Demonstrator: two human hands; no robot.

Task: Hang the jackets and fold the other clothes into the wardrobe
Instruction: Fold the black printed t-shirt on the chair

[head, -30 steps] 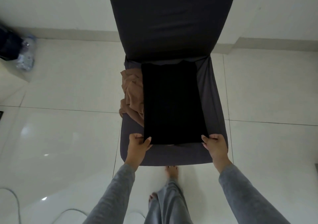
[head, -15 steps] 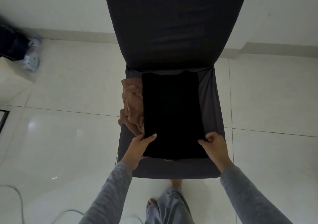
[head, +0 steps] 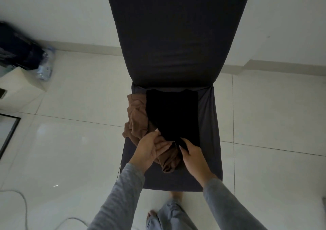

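A folded black garment [head: 173, 115] lies on the seat of a dark covered chair [head: 209, 123], its far edge close to the backrest. A crumpled brown garment [head: 136, 118] lies at the left edge of the seat, partly under the black one, and comes out again near the front below the hands. The left hand [head: 150, 150] has curled fingers and grips the near left corner of the black garment. The right hand [head: 194, 157] pinches the near edge of the same garment just beside it. Both sleeves are grey.
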